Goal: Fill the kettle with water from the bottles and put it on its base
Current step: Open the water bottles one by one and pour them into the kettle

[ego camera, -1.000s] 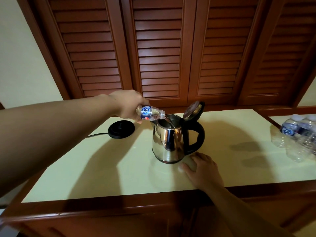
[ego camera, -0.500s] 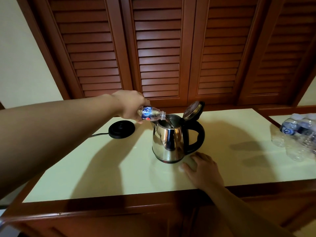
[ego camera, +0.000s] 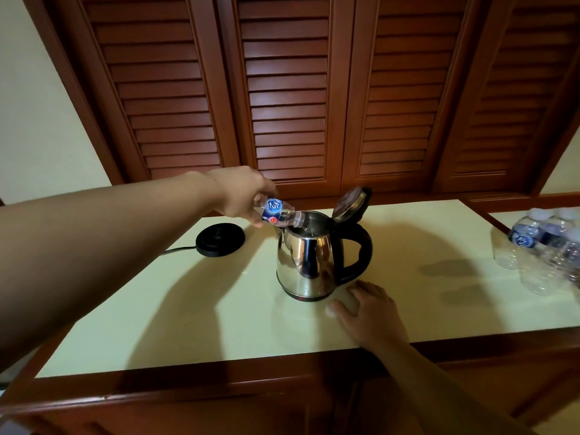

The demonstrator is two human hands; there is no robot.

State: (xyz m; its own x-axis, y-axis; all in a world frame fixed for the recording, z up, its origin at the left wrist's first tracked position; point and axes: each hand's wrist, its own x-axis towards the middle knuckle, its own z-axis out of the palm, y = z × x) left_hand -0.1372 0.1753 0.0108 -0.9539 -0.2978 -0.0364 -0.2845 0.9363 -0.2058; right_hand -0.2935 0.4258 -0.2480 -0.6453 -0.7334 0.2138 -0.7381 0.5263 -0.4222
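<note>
Left hand (ego camera: 243, 193) grips a small clear water bottle (ego camera: 279, 212) by its lower body, fingers curled round it. That bottle carries a blue label and is tilted neck-down to the right, its mouth sitting at the rim of the open kettle (ego camera: 309, 262). Whether water is running from the mouth cannot be told at this resolution.

Right hand (ego camera: 368, 312) lies flat on the countertop (ego camera: 219, 309), palm down, fingers relaxed and extended, holding nothing. Its fingertips sit just beside the kettle's foot at the near right; contact with the kettle cannot be confirmed.

Kettle: polished stainless-steel body, black handle (ego camera: 361, 251) facing right, standing upright directly on the countertop near its centre. The hinged lid (ego camera: 350, 205) is raised and tilted back toward the handle side.

Kettle base (ego camera: 220, 239): a round black disc resting on the countertop to the left of the kettle, well apart from it, under the left forearm's line. A black power cord (ego camera: 177, 250) leads off from the base to the left.

Spare bottles (ego camera: 539, 246): a cluster of clear water bottles with blue labels stands at the far right, partly cut by the frame edge, so the count cannot be told.

Louvred wooden doors (ego camera: 288, 98) fill the wall behind the countertop.
</note>
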